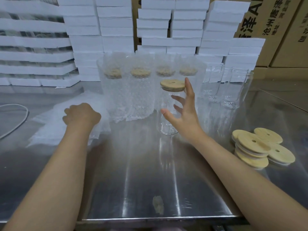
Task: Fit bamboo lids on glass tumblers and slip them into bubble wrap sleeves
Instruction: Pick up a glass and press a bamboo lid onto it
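A clear glass tumbler [167,124] stands upright at the table's middle with a bamboo lid [172,85] fitted on top. My right hand [185,110] is spread open at its right side, fingers straight, at or just off the glass. My left hand [81,115] has its fingers curled down onto a flat pile of bubble wrap sleeves [55,129] at the left; whether it pinches one is hidden. Behind the tumbler stand several lidded tumblers in bubble wrap sleeves [133,95].
Loose bamboo lids [260,147] lie stacked at the right on the steel table [133,180]. Bare glass tumblers [230,87] stand at the back right. White foam boxes [116,30] and cardboard cartons [275,22] are piled behind. A white cord [18,119] lies at far left.
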Demonstrator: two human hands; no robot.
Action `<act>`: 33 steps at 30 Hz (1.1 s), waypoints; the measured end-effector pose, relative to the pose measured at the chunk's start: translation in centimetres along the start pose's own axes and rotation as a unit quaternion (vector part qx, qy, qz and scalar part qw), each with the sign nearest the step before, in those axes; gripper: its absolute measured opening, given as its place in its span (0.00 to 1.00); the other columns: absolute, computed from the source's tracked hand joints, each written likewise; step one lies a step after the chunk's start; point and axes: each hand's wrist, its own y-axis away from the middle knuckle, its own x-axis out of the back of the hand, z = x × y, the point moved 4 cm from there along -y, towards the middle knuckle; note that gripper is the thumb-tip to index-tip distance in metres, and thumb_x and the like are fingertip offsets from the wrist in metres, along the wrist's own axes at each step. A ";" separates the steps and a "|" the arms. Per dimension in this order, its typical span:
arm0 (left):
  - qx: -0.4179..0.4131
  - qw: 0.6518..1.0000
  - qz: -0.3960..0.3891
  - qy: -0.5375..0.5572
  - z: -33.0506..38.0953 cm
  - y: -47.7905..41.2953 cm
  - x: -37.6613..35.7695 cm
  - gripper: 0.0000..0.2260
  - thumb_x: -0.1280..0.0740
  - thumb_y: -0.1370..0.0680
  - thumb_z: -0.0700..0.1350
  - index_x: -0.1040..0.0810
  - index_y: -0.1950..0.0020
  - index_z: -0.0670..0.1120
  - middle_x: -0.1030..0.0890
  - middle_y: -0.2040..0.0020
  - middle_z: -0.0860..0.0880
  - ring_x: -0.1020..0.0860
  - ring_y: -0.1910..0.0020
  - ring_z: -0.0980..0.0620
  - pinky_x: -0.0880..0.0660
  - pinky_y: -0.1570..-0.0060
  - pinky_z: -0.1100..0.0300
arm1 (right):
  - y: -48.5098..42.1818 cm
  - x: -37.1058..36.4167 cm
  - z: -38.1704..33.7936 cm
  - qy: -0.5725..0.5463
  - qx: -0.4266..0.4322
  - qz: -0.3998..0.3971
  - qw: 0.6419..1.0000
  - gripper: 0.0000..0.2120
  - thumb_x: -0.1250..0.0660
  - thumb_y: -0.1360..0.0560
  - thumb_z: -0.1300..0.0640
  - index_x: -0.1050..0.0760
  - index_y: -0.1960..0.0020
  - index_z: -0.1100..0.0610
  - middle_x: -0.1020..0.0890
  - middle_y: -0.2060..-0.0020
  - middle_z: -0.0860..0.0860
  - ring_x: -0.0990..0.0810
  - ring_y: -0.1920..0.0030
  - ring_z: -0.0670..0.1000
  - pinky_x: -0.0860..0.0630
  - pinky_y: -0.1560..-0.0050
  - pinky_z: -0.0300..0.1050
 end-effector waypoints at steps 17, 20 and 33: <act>-0.026 1.000 -0.018 0.003 0.4 0.1 0.5 0.11 0.37 0.22 0.39 0.32 0.62 0.40 0.25 0.54 0.40 0.30 0.55 0.42 0.32 0.54 0.53 | -0.4 0.3 0.5 -0.002 0.000 0.008 1.000 0.46 0.25 0.28 0.52 0.56 0.29 0.28 0.41 0.29 0.45 0.29 0.36 0.39 0.28 0.36 0.37; -0.025 0.997 0.052 0.045 1.0 0.7 1.8 0.08 0.38 0.22 0.40 0.31 0.59 0.38 0.29 0.59 0.42 0.27 0.53 0.39 0.33 0.56 0.53 | -0.4 0.4 0.4 -0.008 -0.006 0.009 1.000 0.45 0.25 0.28 0.53 0.54 0.29 0.31 0.40 0.29 0.47 0.28 0.36 0.40 0.28 0.36 0.37; -0.158 0.843 -0.358 0.368 7.3 6.2 -0.9 0.11 0.27 0.26 0.49 0.24 0.62 0.45 0.25 0.73 0.50 0.30 0.77 0.57 0.37 0.82 0.68 | -0.4 0.5 0.2 0.006 -0.014 0.048 0.999 0.43 0.24 0.30 0.52 0.48 0.27 0.40 0.37 0.30 0.48 0.26 0.37 0.46 0.25 0.37 0.45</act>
